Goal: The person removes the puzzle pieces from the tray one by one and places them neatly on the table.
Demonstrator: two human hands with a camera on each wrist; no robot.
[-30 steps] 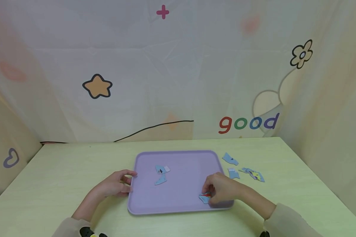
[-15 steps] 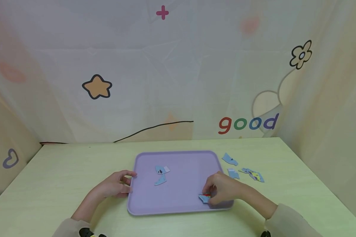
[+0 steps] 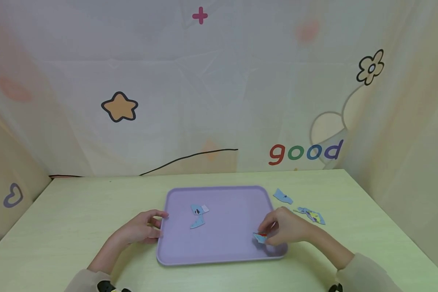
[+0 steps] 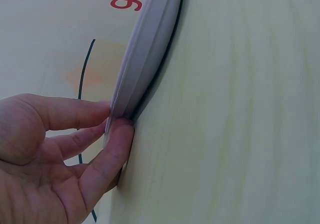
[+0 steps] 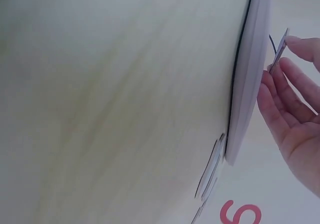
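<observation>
In the head view my right hand (image 3: 286, 227) pinches a blue puzzle piece (image 3: 260, 237) with a red patch between thumb and fingers, above the right front of the purple tray (image 3: 222, 243). The right wrist view shows this piece (image 5: 280, 50) edge-on and tilted, raised off the tray. My left hand (image 3: 144, 227) holds the tray's left rim; in the left wrist view its thumb and index finger meet the tray edge (image 4: 150, 59). Two light blue puzzle pieces, one with a white corner (image 3: 198, 209) and one plain (image 3: 198, 222), lie in the tray's left half.
Right of the tray on the pale wooden table (image 3: 106, 198) lie a blue puzzle piece (image 3: 283, 196) and patterned blue-yellow pieces (image 3: 312, 215). My right hand hides the spot beside them. A printed cloth (image 3: 219, 81) hangs behind the table.
My right hand has lifted the puzzle piece and moved it slightly right and away from me. It now covers a piece beside the tray that was visible before. My left hand stays put.
</observation>
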